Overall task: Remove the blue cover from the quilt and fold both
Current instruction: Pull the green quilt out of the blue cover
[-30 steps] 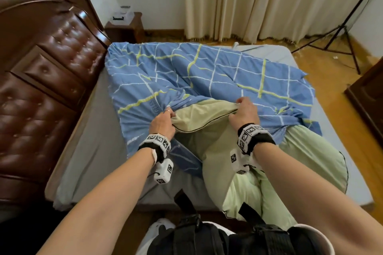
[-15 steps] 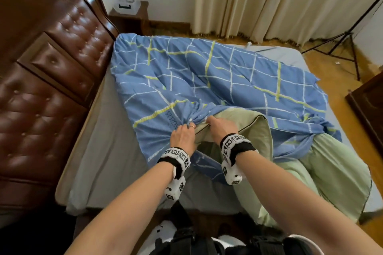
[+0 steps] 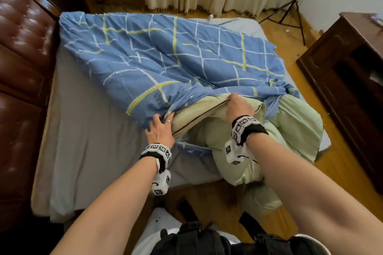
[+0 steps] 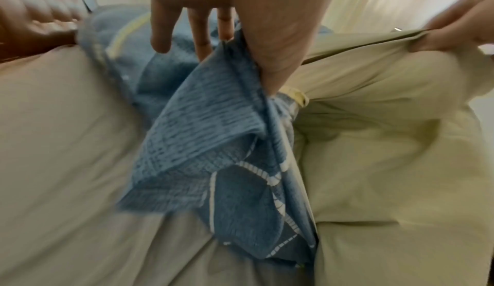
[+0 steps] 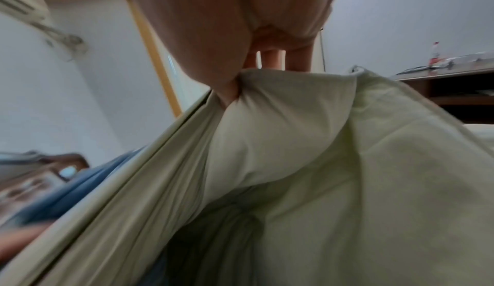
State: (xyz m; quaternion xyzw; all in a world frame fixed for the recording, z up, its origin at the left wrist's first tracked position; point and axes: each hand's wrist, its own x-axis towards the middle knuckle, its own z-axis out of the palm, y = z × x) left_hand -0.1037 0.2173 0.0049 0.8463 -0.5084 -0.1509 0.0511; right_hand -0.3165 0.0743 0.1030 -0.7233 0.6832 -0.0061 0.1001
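The bed [image 3: 87,130] is being covered from ten to three o'clock by the blue cover [image 3: 165,58]. The green quilt [image 3: 290,126] is being drawn out of its opening toward five o'clock, past the mattress edge. The quilt's piped edge is being pinched by the right hand [image 3: 238,107]. The cover's hem is being gripped by the left hand [image 3: 160,130].

Bed [image 3: 87,151] w/ grey sheet: blue cover [image 3: 165,58] spread across it, green quilt [image 3: 290,126] spilling off near edge.
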